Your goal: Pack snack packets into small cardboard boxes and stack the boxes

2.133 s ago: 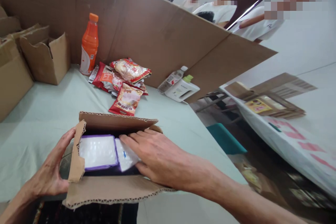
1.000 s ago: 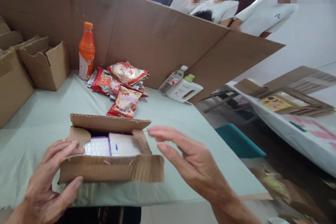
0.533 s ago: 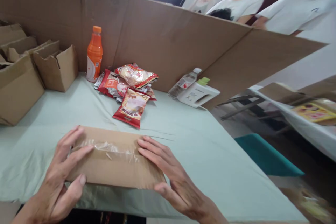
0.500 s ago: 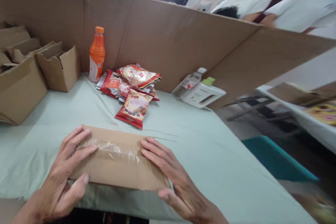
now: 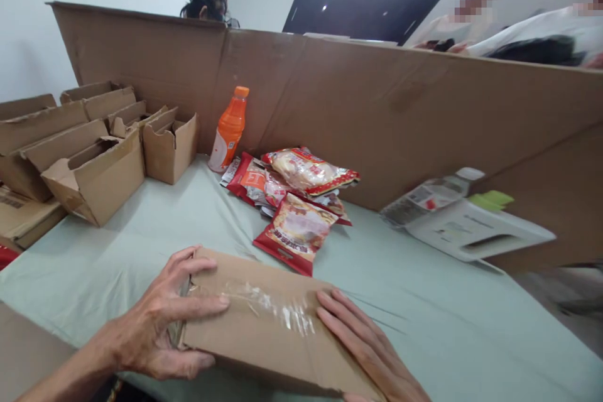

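A closed cardboard box (image 5: 264, 339) lies at the near edge of the table, clear tape (image 5: 282, 311) running along its top. My left hand (image 5: 172, 314) clasps its left end, fingers over the top and thumb on the front side. Across the right end lies my right hand (image 5: 365, 342), fingers along the top and thumb partly out of frame by the lower front edge. Just beyond the box is a red snack packet (image 5: 299, 230), with more packets (image 5: 308, 171) heaped behind it.
An orange drink bottle (image 5: 229, 132) stands behind the packets. Several open cardboard boxes (image 5: 120, 173) are at the left. A clear bottle (image 5: 431, 198) and a white jug with a green cap (image 5: 480, 226) lie at the right. A cardboard wall (image 5: 367, 113) borders the table's back; people are beyond it.
The view has swung left, so things appear farther right and more open boxes show. My left hand now wraps more around the box's end. Both hands stay on the box.
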Action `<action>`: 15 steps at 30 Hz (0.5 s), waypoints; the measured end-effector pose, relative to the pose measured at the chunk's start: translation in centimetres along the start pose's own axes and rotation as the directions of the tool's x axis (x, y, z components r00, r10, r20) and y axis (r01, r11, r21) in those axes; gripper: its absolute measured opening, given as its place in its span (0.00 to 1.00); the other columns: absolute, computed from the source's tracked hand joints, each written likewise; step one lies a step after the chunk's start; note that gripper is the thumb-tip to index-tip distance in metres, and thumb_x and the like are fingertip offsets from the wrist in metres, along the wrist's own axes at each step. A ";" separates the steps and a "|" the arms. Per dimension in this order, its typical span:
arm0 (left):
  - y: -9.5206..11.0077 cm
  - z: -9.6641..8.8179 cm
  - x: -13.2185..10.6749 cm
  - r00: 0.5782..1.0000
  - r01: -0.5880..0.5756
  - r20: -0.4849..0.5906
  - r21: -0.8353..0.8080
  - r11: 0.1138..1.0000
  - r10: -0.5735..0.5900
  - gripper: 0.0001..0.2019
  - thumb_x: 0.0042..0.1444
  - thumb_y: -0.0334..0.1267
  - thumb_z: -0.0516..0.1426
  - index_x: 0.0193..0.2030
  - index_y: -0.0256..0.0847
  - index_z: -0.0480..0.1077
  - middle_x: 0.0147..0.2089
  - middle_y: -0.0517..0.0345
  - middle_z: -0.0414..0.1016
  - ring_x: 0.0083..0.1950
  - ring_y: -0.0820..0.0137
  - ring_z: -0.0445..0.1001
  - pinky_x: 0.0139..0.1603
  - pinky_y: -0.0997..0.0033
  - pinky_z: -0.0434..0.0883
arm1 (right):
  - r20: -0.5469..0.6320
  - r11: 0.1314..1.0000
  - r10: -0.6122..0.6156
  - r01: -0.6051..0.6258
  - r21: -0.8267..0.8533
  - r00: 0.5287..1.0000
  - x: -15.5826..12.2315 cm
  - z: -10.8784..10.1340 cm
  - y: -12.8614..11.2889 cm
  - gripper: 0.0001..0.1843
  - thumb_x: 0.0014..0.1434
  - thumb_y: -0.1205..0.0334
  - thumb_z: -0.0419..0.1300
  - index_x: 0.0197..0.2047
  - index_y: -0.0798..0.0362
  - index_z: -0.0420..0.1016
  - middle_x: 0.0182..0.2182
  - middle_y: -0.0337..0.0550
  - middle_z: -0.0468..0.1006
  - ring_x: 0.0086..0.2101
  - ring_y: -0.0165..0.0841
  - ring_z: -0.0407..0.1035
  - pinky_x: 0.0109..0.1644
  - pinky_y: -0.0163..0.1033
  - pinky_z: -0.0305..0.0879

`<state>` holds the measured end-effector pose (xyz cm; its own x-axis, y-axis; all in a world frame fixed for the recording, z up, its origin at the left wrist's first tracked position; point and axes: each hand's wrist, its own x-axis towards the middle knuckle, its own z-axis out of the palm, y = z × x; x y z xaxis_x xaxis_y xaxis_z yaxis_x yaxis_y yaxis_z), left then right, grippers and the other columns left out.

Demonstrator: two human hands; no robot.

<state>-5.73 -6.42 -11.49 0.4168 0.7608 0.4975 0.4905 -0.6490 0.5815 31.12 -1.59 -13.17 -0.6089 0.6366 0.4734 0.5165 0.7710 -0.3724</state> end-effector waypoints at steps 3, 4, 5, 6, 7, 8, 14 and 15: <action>-0.2 -0.4 -1.1 0.992 0.055 -0.117 0.110 0.992 -0.042 0.40 0.51 0.32 0.69 0.69 0.61 0.67 0.72 0.49 0.63 0.77 0.43 0.57 0.71 0.25 0.64 | -0.049 1.000 -0.004 0.003 -0.027 0.999 2.9 1.8 0.4 0.33 0.75 0.45 0.50 0.79 0.39 0.56 0.75 0.48 0.62 0.71 0.55 0.59 0.68 0.63 0.69; -0.3 -0.7 -1.5 0.985 0.085 -0.164 0.153 0.985 -0.059 0.38 0.51 0.32 0.68 0.69 0.61 0.68 0.72 0.49 0.63 0.76 0.43 0.57 0.70 0.26 0.65 | -0.077 1.000 0.005 -0.007 -0.021 0.997 4.0 2.7 0.4 0.33 0.75 0.46 0.50 0.79 0.39 0.55 0.76 0.49 0.60 0.72 0.55 0.58 0.69 0.63 0.67; -0.5 -1.1 -2.0 0.975 0.113 -0.210 0.195 0.974 -0.071 0.37 0.52 0.31 0.67 0.68 0.60 0.69 0.72 0.49 0.63 0.76 0.44 0.57 0.70 0.27 0.65 | -0.105 1.000 0.020 -0.020 -0.004 0.994 5.1 3.7 0.4 0.33 0.75 0.47 0.50 0.80 0.40 0.53 0.76 0.49 0.58 0.72 0.54 0.57 0.70 0.63 0.66; -0.6 -1.4 -2.5 0.964 0.138 -0.254 0.232 0.963 -0.077 0.35 0.53 0.31 0.66 0.67 0.60 0.69 0.72 0.50 0.63 0.76 0.44 0.58 0.71 0.28 0.66 | -0.135 0.999 0.038 -0.035 0.023 0.990 6.0 4.9 0.3 0.34 0.76 0.48 0.50 0.80 0.41 0.50 0.77 0.50 0.57 0.73 0.54 0.56 0.71 0.64 0.65; -0.8 -1.8 -3.0 0.952 0.164 -0.294 0.263 0.951 -0.083 0.34 0.54 0.31 0.65 0.67 0.60 0.70 0.72 0.50 0.63 0.76 0.45 0.58 0.71 0.28 0.65 | -0.164 0.997 0.059 -0.051 0.057 0.985 6.8 6.1 0.1 0.35 0.76 0.49 0.50 0.81 0.41 0.48 0.77 0.52 0.56 0.73 0.53 0.56 0.71 0.64 0.64; -1.0 -2.2 -3.5 0.942 0.188 -0.323 0.290 0.938 -0.089 0.33 0.55 0.32 0.64 0.67 0.59 0.70 0.72 0.51 0.63 0.76 0.45 0.58 0.72 0.29 0.64 | -0.186 0.993 0.085 -0.068 0.095 0.979 7.4 7.3 0.0 0.35 0.76 0.50 0.50 0.81 0.42 0.47 0.76 0.53 0.57 0.73 0.53 0.56 0.72 0.63 0.63; -1.4 -2.9 -4.2 0.920 0.256 -0.374 0.349 0.901 -0.117 0.28 0.59 0.34 0.62 0.66 0.58 0.71 0.72 0.50 0.62 0.75 0.46 0.59 0.71 0.30 0.65 | -0.129 0.906 0.328 -0.272 0.324 0.936 6.5 13.0 0.5 0.34 0.75 0.51 0.53 0.79 0.45 0.52 0.69 0.55 0.70 0.68 0.51 0.66 0.69 0.59 0.68; -1.4 -2.8 -4.1 0.915 0.257 -0.387 0.347 0.902 -0.112 0.29 0.58 0.33 0.63 0.66 0.57 0.71 0.71 0.50 0.63 0.75 0.46 0.59 0.70 0.31 0.67 | -0.093 0.885 0.357 -0.305 0.352 0.930 6.0 13.7 0.7 0.32 0.75 0.51 0.53 0.78 0.45 0.54 0.67 0.54 0.73 0.66 0.50 0.68 0.67 0.57 0.70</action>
<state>-10.22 -8.63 -12.51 0.0306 0.7681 0.6396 0.8151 -0.3895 0.4288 19.58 3.05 -21.57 -0.3257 0.8651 0.3814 0.4308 0.4949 -0.7547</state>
